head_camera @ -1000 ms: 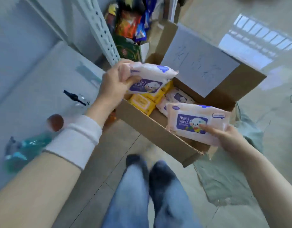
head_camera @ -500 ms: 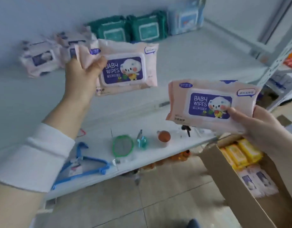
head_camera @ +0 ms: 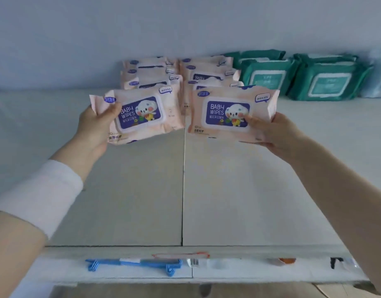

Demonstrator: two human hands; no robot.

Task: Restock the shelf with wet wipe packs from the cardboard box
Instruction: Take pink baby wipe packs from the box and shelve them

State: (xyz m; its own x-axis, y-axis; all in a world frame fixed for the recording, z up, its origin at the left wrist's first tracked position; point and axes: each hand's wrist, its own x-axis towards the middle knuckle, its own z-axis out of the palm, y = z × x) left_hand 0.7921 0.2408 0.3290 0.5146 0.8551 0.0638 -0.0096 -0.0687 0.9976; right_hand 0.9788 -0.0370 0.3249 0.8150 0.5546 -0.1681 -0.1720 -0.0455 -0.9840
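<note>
I'd lower both pink packs, left hand (head_camera: 92, 127) gripping one (head_camera: 140, 115), right hand (head_camera: 279, 132) the other (head_camera: 230, 114), squarely onto the two stacks (head_camera: 181, 76) behind.

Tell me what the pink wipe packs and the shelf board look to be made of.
Pink pack in the left hand: soft plastic film, slightly glossy, judging by its crimped end and wrinkles; the pack in the right hand looks the same. Shelf board: smooth, pale and matte, with a seam; possibly painted metal or laminate, hard to tell.

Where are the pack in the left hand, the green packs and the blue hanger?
Pack in left hand (head_camera: 140, 114): head view, purple label.
Green packs (head_camera: 327, 82): head view, right pack's front.
Blue hanger (head_camera: 133, 263): head view, long bar.
</note>
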